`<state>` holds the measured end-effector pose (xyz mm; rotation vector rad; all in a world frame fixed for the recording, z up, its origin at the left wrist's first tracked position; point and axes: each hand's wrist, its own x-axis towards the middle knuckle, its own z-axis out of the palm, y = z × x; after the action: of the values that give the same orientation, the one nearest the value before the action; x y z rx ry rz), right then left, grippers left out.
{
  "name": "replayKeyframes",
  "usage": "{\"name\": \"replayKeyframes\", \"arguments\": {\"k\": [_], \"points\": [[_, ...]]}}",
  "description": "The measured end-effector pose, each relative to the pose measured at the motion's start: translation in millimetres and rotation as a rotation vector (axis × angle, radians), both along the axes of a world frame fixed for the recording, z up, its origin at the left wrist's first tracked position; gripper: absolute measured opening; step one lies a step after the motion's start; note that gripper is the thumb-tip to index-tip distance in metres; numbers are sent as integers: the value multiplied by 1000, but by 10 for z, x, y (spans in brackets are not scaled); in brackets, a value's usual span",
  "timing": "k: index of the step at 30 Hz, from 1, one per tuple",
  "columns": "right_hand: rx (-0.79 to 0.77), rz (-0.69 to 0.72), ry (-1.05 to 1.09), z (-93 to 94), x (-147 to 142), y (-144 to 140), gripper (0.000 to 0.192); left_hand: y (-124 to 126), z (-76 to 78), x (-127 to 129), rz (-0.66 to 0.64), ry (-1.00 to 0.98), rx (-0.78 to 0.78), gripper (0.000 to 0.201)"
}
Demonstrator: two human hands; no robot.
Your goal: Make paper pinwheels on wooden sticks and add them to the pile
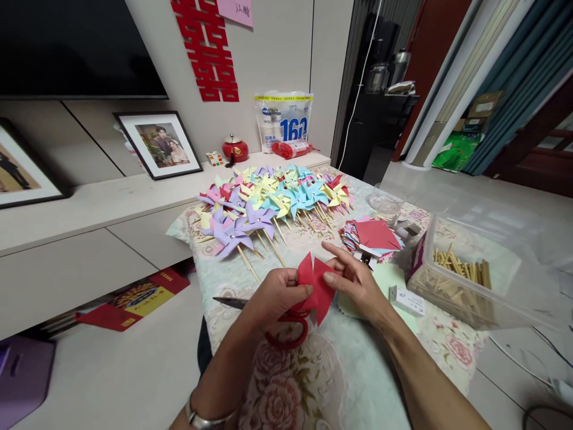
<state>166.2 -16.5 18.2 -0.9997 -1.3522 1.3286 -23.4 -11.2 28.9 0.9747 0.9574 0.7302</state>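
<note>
Both hands meet over the near part of the table, pinching 1 piece of red paper between them. On the left hand (273, 295) the thumb and fingertips close on the paper's left edge, and the red loop handles of a pair of scissors (286, 331) hang from the same hand, the blade tip poking out to the left above the cloth. On the right hand (356, 280) the fingers lie fairly straight, with the thumb pressed onto the paper's right side.

That red paper (316, 285) is cut or folded into pointed flaps and held just above the floral tablecloth (313, 370), tilted toward the camera. It looks very light and thin, stiff enough to keep a crease yet easy to crumple or tear at the cuts, so the flat middle or a folded edge seems the safer place to hold, and only with a gentle pinch. It should not slip much between dry fingertips.

Just beyond the right hand lies a stack of paper squares (373, 236) with a red sheet on top. To its right stands a clear plastic box (487, 269) holding wooden sticks (461, 269). Farther back, spread across the cloth, lies a heap of finished pinwheels (268, 203) in purple, yellow, blue and pink, their sticks pointing toward the person. A framed photo (159, 143) leans against the wall on the low cabinet at left.
</note>
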Motion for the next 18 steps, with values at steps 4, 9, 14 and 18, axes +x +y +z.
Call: {"name": "replayKeyframes", "arguments": {"k": [4, 9, 14, 18], "points": [[-116, 104, 37, 1, -54, -35, 78, 51, 109, -34, -74, 130, 57, 15], [-163, 130, 65, -13, -44, -27, 83, 89, 153, -42, -89, 197, 91, 9], [-191, 168, 84, -36, -18, -19, 84, 118, 126, -49, -128, 246, 104, 5], [-208, 156, 43, -40, -25, -23, 83, 121, 105, -43, -21, 207, 118, 8]]}}
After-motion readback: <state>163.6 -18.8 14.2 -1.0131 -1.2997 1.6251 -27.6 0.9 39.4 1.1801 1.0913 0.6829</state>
